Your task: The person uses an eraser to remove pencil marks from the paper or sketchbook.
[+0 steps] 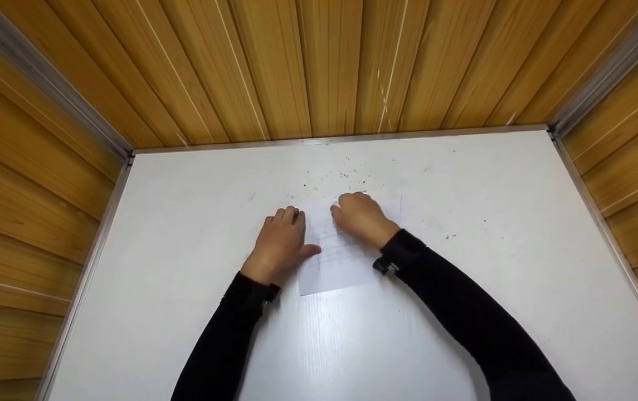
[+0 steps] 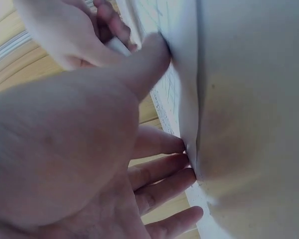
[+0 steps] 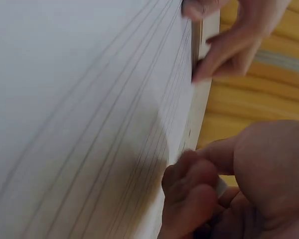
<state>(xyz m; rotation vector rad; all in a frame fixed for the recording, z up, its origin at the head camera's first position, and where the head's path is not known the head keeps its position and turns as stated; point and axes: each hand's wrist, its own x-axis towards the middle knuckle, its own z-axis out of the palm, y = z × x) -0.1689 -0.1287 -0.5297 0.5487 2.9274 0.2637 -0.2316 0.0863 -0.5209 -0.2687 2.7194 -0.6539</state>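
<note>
A sheet of white paper [image 1: 332, 277] with ruled pencil lines lies on the white table [image 1: 185, 223]. My left hand [image 1: 281, 245] rests at its left edge, thumb spread onto the sheet and fingertips pressing along the border. Over the upper part of the paper, my right hand [image 1: 360, 218] has its fingers curled round a small white eraser [image 2: 119, 47]. Most of the eraser is hidden by the fingers; only a bit of it [image 3: 222, 186] shows in the right wrist view. Long dark lines run across the paper [image 3: 89, 99] there.
Dark crumbs [image 1: 346, 175] are scattered on the table beyond the paper, and a few more specks [image 1: 450, 237] lie to the right. Wood-panelled walls [image 1: 330, 67] with grey metal edging enclose the table at the back and both sides.
</note>
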